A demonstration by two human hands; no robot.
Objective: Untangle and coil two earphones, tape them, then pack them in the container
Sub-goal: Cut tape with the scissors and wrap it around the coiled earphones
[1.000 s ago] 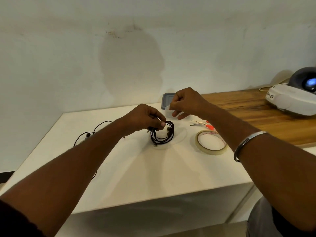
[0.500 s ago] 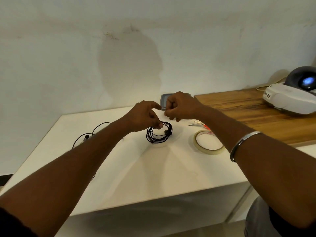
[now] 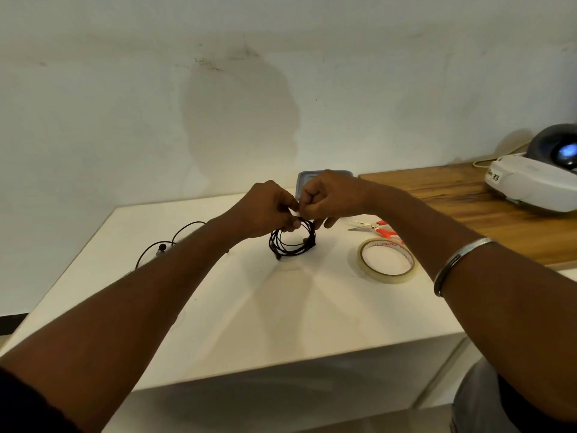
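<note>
The coiled earphone (image 3: 292, 243), a black cable wound into a small ring of several loops, hangs from both hands over the middle of the white table (image 3: 281, 323). Its lower edge is down at the tabletop, though it is unclear whether it touches.

The left hand (image 3: 265, 210) grips the top of the ring with its fingers curled, the thumb and fingertips pinching the loops together. The right hand (image 3: 331, 198) meets it at the same spot. Its fingers are curled in, and its thumb and forefinger pinch the top of the coil against the left hand's fingertips, while the lower fingers hang just beside the ring. Whether anything else sits between the fingertips cannot be told. A metal bangle (image 3: 459, 260) circles the right wrist.

The second earphone (image 3: 162, 245) lies loose on the table to the left, well apart from the coil. Its thin black cable curves in open arcs and is partly hidden behind the left forearm.

To the right of the coil a tape roll (image 3: 363, 260) of clear tape lies flat. Just beyond it lie small scissors (image 3: 374, 228) with orange-red handles.

Behind the right hand, a grey-blue container (image 3: 307, 178) stands at the far edge of the table against the wall (image 3: 156, 120), and only its top shows.

A wooden counter (image 3: 452, 198) adjoins the table on the right. It carries a white device (image 3: 537, 182) with a dark dome.
</note>
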